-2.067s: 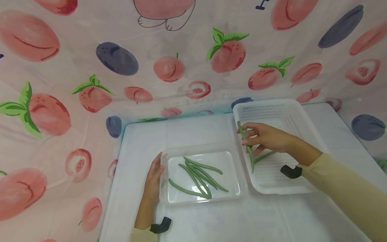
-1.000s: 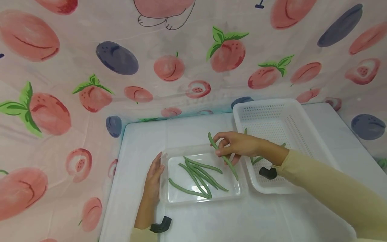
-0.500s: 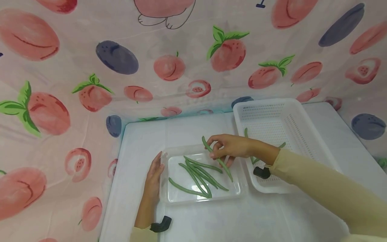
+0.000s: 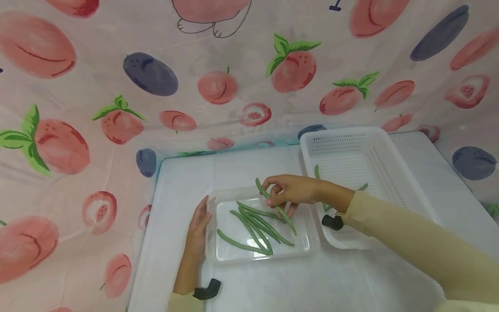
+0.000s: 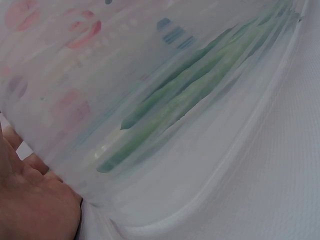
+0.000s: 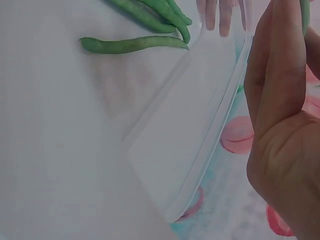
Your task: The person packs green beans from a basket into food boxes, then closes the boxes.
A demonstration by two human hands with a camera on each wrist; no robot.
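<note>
Just below centre, the right hand (image 4: 296, 190) pinches a bean (image 4: 286, 219) over the clear box (image 4: 304, 242); the left hand (image 4: 198, 221) lies flattish against its left wall. Lowering gently, near the loose beans (image 4: 269, 228), seems best.

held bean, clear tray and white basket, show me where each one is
held bean (image 4: 288, 221): head view, on its lower half
clear tray (image 4: 225, 216): head view, on the bare left part of its floor
white basket (image 4: 341, 144): head view, on its far wall

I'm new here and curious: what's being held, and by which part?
The right hand pinches a green bean near its middle; the left hand touches the clear box.
</note>
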